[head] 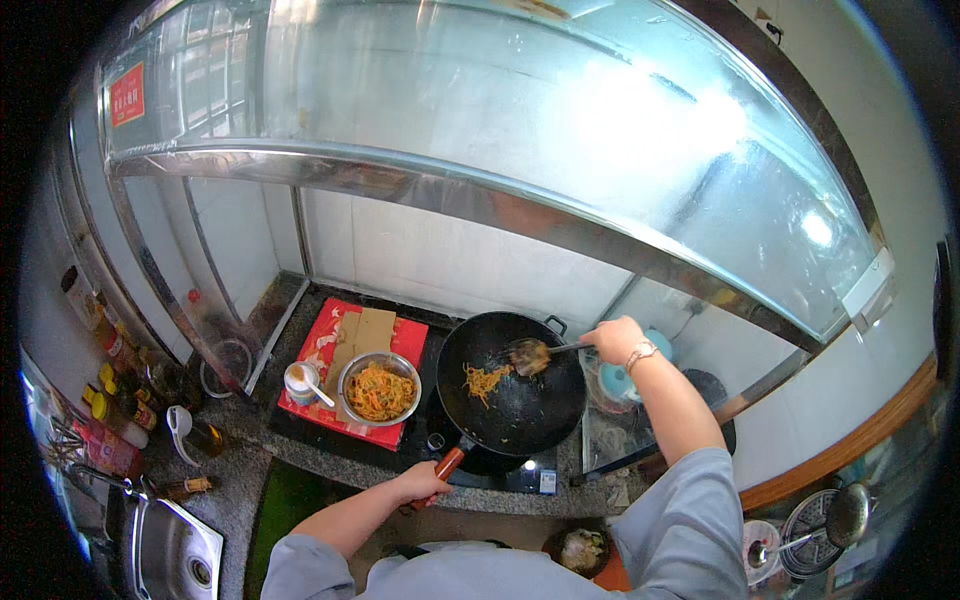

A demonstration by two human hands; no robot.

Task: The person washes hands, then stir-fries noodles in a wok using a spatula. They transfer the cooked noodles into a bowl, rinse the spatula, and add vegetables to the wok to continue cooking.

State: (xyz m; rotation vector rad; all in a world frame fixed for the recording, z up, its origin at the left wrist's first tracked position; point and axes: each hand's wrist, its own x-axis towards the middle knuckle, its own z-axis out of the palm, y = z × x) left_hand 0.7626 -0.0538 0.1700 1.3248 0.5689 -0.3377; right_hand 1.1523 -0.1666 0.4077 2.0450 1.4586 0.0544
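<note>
My left hand [421, 484] grips the wooden handle [449, 463] of a black wok [487, 337] on the cooktop. In my right hand [616, 340] is the dark handle of a spatula [531, 356], whose blurred head is down inside the wok. A small heap of shredded food [484, 383] lies on the wok's floor, left of the spatula head. Left of the wok, a metal bowl [343, 405] is filled with similar orange and green shreds [381, 391]. Beside that bowl stands a small tub [301, 382] with a white spoon [322, 394] in it.
The bowl and tub sit on a red board [412, 337] partly covered by cardboard [373, 330]. An oil jug [202, 439] and several bottles line the left counter, near a steel sink [169, 555]. A metal-framed glass hood [450, 97] hangs above. Blue-lidded containers [616, 381] are behind my right wrist.
</note>
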